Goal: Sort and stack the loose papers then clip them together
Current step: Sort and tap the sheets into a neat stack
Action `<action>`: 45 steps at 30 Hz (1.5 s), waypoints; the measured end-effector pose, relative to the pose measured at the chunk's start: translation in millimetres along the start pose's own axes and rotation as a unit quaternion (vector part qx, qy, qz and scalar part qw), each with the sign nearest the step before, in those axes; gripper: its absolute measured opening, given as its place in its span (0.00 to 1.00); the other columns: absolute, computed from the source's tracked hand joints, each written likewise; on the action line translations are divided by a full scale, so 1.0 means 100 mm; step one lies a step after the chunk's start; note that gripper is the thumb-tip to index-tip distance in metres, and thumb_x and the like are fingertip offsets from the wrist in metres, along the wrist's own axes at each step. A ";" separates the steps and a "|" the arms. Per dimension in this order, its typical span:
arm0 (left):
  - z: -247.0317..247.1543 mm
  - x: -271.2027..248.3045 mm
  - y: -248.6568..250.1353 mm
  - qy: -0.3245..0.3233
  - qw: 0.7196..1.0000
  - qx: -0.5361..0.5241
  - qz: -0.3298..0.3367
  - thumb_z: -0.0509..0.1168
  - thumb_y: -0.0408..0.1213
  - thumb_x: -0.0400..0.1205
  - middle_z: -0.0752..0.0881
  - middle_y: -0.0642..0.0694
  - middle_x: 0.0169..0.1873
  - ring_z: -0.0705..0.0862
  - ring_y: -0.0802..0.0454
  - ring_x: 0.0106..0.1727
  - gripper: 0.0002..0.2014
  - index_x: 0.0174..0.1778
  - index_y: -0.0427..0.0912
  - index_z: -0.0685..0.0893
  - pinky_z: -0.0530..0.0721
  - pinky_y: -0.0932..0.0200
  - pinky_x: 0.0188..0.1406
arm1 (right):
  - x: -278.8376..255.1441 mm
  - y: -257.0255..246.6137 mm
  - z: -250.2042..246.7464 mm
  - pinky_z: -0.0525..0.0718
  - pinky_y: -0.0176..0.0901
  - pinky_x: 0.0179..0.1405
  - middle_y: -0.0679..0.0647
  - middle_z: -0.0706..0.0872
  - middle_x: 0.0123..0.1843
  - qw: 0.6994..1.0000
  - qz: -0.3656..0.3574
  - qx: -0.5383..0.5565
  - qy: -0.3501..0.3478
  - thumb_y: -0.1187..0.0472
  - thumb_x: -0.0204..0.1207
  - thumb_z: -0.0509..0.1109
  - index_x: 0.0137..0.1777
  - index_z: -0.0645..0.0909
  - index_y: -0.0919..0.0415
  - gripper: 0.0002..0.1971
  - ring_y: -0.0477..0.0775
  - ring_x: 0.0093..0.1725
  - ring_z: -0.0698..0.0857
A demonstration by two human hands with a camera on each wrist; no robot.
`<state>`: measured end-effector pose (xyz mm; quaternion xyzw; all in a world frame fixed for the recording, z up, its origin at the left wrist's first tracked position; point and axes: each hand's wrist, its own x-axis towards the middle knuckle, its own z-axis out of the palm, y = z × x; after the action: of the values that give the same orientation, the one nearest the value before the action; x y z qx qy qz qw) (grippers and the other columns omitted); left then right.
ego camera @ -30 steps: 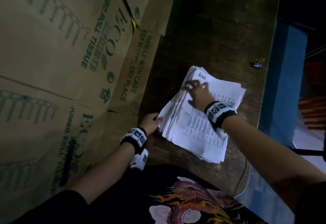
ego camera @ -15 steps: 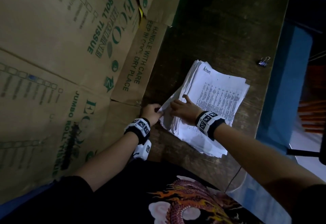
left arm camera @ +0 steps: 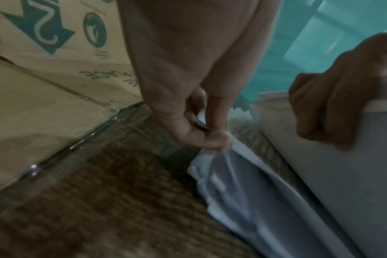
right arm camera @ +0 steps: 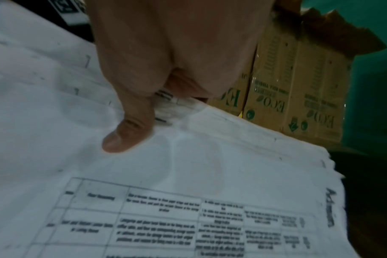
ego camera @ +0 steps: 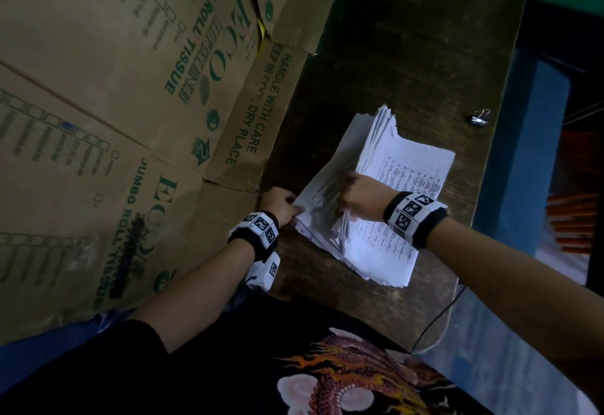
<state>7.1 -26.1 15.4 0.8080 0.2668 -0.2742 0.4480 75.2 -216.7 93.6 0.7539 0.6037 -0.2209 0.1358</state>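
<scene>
A thick stack of printed white papers (ego camera: 408, 186) lies on the dark wooden table (ego camera: 408, 55). My right hand (ego camera: 356, 195) grips the upper part of the stack at its left edge and lifts it, thumb (right arm camera: 126, 132) pressed on the top sheet (right arm camera: 188, 192). Beneath it, the lower sheets (ego camera: 322, 186) lie exposed. My left hand (ego camera: 281, 205) pinches the near left corner of the lower sheets (left arm camera: 243, 183) between thumb and fingers (left arm camera: 197, 136). A small black binder clip (ego camera: 480, 118) sits apart near the table's right edge.
Large cardboard boxes (ego camera: 130, 104) printed "JUMBO ROLL TISSUE" stand against the table's left side, close to my left hand. The table's right edge (ego camera: 490, 159) drops to a blue surface. A thin cable (ego camera: 438, 323) hangs off the near right corner.
My right hand went from lying flat on the top sheet to the stack's left edge, and now lifts the upper sheets. My left hand stayed at the near left corner.
</scene>
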 end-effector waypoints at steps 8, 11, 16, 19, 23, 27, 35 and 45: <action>0.26 -0.20 -0.05 -0.079 0.994 0.049 -0.051 0.79 0.32 0.68 0.85 0.37 0.58 0.88 0.41 0.54 0.28 0.64 0.31 0.81 0.90 0.53 0.44 | -0.11 -0.03 -0.45 0.65 0.44 0.69 0.50 0.89 0.55 0.993 0.036 -0.038 -0.106 0.60 0.77 0.71 0.61 0.85 0.57 0.13 0.52 0.58 0.83; 0.43 -0.05 -0.23 -0.097 0.993 0.022 -0.065 0.80 0.36 0.64 0.86 0.34 0.57 0.88 0.38 0.50 0.28 0.58 0.29 0.81 0.91 0.47 0.45 | 0.00 -0.10 -0.38 0.55 0.50 0.81 0.50 0.84 0.68 0.986 0.024 -0.053 -0.158 0.63 0.79 0.70 0.71 0.78 0.56 0.20 0.54 0.72 0.77; 0.41 -0.18 -0.12 -0.057 0.992 -0.053 -0.096 0.69 0.23 0.77 0.83 0.33 0.57 0.87 0.35 0.50 0.16 0.61 0.30 0.78 0.91 0.42 0.41 | 0.34 -0.23 -0.20 0.55 0.56 0.84 0.55 0.70 0.81 0.954 0.029 -0.067 -0.291 0.62 0.80 0.70 0.79 0.68 0.55 0.28 0.66 0.84 0.57; 0.39 -0.18 -0.10 -0.074 0.991 -0.052 -0.099 0.62 0.20 0.80 0.79 0.33 0.61 0.85 0.33 0.56 0.17 0.65 0.31 0.77 0.91 0.41 0.44 | 0.40 -0.22 0.01 0.51 0.58 0.83 0.53 0.73 0.79 0.973 0.006 -0.062 -0.221 0.61 0.78 0.70 0.79 0.69 0.51 0.29 0.61 0.82 0.63; 0.27 -0.18 -0.08 -0.109 0.992 0.001 -0.067 0.65 0.30 0.80 0.80 0.40 0.56 0.83 0.40 0.56 0.14 0.62 0.37 0.79 0.90 0.49 0.45 | 0.27 -0.15 0.35 0.54 0.63 0.80 0.52 0.66 0.81 0.991 0.074 0.107 -0.005 0.52 0.67 0.79 0.80 0.65 0.45 0.41 0.59 0.83 0.58; 0.09 0.01 0.08 0.006 0.997 0.077 0.023 0.64 0.43 0.82 0.82 0.39 0.54 0.81 0.43 0.50 0.11 0.54 0.39 0.78 0.78 0.55 0.44 | -0.17 -0.05 0.65 0.58 0.67 0.78 0.53 0.63 0.81 0.850 0.384 0.310 0.187 0.44 0.69 0.77 0.78 0.65 0.44 0.38 0.59 0.81 0.60; 0.39 0.32 0.68 -0.014 0.985 0.169 0.032 0.52 0.55 0.86 0.53 0.36 0.80 0.53 0.34 0.80 0.32 0.81 0.38 0.60 0.60 0.37 0.77 | -0.73 0.09 1.34 0.51 0.61 0.81 0.66 0.50 0.85 0.340 0.728 0.576 0.149 0.39 0.83 0.56 0.84 0.52 0.64 0.39 0.69 0.84 0.50; 0.60 0.42 0.90 -0.025 0.964 0.263 0.035 0.62 0.57 0.80 0.57 0.35 0.77 0.56 0.33 0.77 0.41 0.82 0.41 0.53 0.61 0.39 0.76 | -0.39 -0.21 1.28 0.59 0.61 0.78 0.69 0.58 0.81 0.368 0.693 0.593 0.180 0.49 0.81 0.63 0.79 0.59 0.71 0.35 0.69 0.81 0.56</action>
<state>85.1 -111.6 12.0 0.8990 0.1455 -0.3391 0.2357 26.1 -305.0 3.9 0.8160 -0.4070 -0.2096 -0.3529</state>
